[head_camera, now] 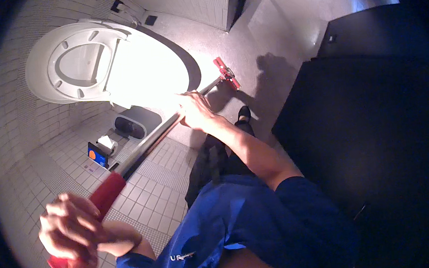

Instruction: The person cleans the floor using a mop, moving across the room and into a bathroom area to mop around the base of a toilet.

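Note:
A mop with a metal pole (151, 144) runs slantwise across the view. My left hand (70, 230) is closed around the red grip (108, 193) at its near end and looks slightly blurred. Farther down, my right hand (197, 111) holds the metal pole. The red mop head (227, 74) rests on the grey floor, beyond my shoe (244, 114). Beside the pole stands a white toilet (153, 63), its surface washed out by bright light. Its seat ring (51, 67) and lid (35, 68) are raised.
A grey bin (130, 127) with a dark oval opening stands beside the toilet. A toilet paper roll (107, 144) and a blue sign (97, 156) are at the tiled wall (144, 191). A dark panel (348, 124) fills the right side. A wall corner (227, 29) juts out ahead.

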Available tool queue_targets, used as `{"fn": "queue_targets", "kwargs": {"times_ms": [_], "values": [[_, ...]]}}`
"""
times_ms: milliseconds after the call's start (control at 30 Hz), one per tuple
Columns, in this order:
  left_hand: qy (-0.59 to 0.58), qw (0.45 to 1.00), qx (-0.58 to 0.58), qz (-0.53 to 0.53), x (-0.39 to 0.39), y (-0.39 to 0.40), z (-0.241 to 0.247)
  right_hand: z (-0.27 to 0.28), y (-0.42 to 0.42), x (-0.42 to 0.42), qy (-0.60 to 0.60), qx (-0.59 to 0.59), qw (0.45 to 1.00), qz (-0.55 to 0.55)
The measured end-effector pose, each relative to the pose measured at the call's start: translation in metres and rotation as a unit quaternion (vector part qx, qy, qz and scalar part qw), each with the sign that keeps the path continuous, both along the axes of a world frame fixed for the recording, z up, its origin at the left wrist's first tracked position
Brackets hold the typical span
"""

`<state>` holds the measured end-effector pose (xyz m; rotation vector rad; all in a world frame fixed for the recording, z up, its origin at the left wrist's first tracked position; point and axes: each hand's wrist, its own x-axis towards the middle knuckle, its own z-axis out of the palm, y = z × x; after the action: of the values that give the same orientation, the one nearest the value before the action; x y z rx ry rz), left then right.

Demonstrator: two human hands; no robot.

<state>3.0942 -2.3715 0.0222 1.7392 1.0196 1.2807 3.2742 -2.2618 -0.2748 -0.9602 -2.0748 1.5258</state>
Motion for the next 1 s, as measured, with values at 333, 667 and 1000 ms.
{"fn": "queue_targets", "kwargs": {"times_ms": [333, 667, 1000], "values": [[0.139, 0.809, -0.113, 0.56, 0.148, -0.067, -0.143, -0.149, 0.087, -0.037, -0.09, 0.053, 0.966, 0.235], [-0.086, 0.892, 0.007, 0.443, 0.19, -0.076, -0.032, -0.038, -0.038, 0.048, 0.066, 0.068, 0.98, 0.174], [-0.057, 0.971, -0.012, 0.232, 0.171, 0.07, -0.001, -0.025, 0.056, 0.111, 0.159, -0.018, 0.987, 0.003]]}}
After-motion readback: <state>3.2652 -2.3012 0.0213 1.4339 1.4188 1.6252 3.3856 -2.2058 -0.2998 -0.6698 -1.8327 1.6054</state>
